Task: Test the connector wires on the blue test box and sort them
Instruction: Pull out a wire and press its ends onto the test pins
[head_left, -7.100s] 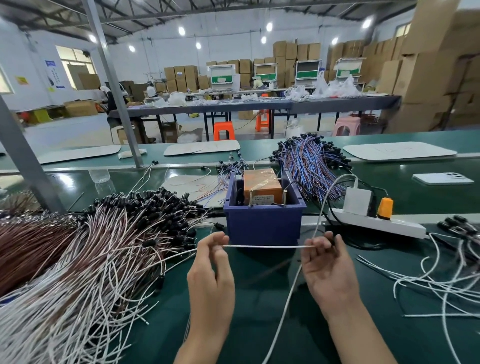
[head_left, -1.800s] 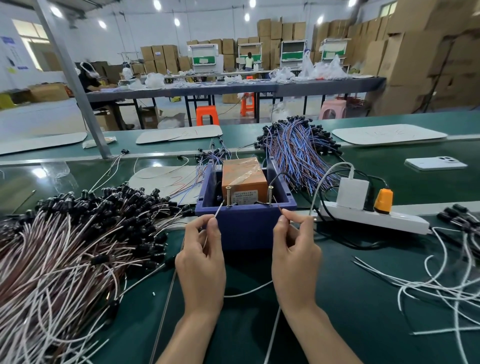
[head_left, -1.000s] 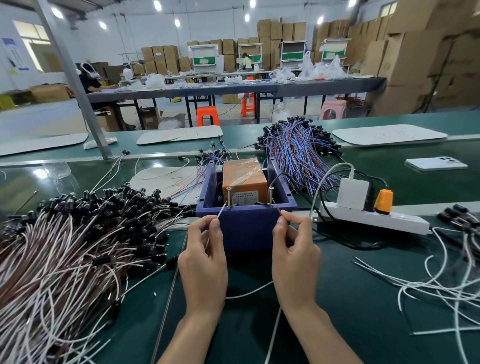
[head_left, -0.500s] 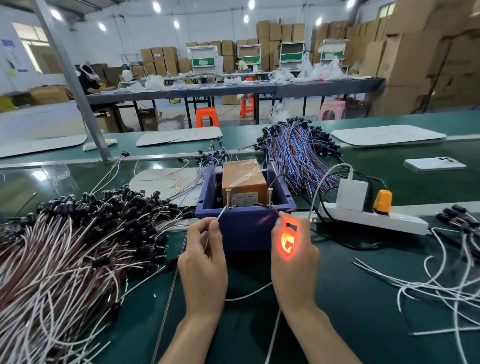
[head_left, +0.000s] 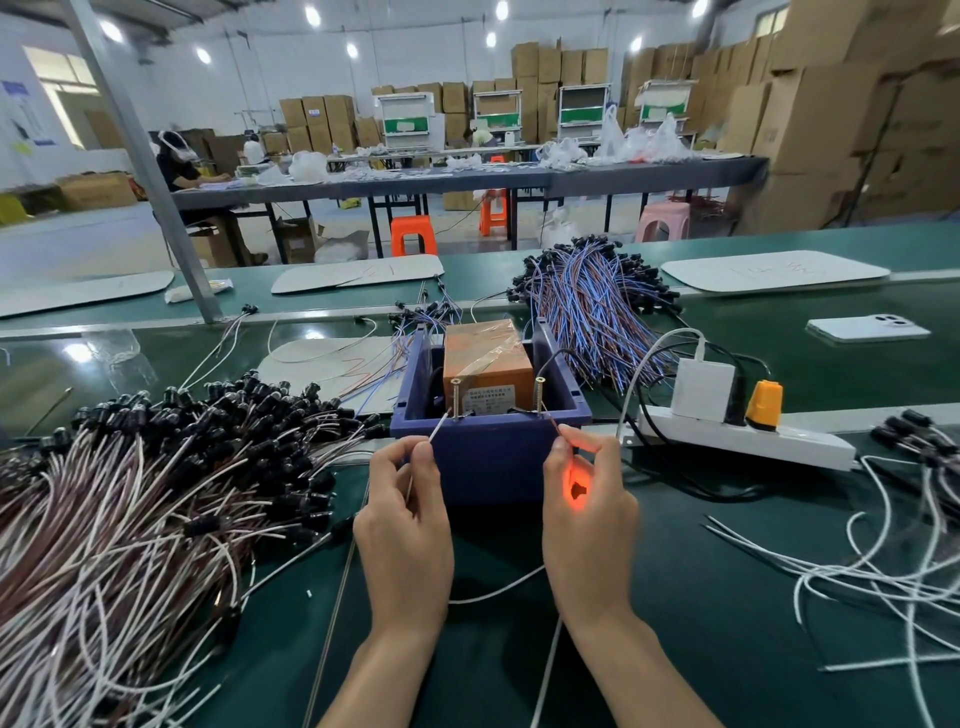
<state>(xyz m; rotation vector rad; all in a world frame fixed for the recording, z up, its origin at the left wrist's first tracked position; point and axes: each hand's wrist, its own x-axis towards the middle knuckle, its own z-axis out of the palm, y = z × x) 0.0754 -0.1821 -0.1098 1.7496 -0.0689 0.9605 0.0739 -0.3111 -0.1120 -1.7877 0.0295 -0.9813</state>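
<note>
The blue test box (head_left: 488, 457) stands mid-table with an orange block (head_left: 485, 358) inside and two upright screws at its near rim. My left hand (head_left: 408, 519) pinches the white end of a connector wire (head_left: 439, 428), its tip at the left screw (head_left: 456, 397). My right hand (head_left: 584, 499) pinches the wire's other end, whose tip reaches the right screw (head_left: 538, 396). An orange-red lamp (head_left: 574, 486) glows through my right fingers. The wire's slack (head_left: 493, 590) loops on the table between my wrists.
A large heap of white and brown wires with black ends (head_left: 140, 499) fills the left. Loose white wires (head_left: 883, 571) lie at the right. Behind the box are blue-and-brown wires (head_left: 592, 306), a white power strip (head_left: 743, 436) with plugs, and a phone (head_left: 867, 328).
The camera dipped and both hands rose to the box, each pinching a wire end. The ends reached the two screws, and the lamp in my right hand lit and stays lit.
</note>
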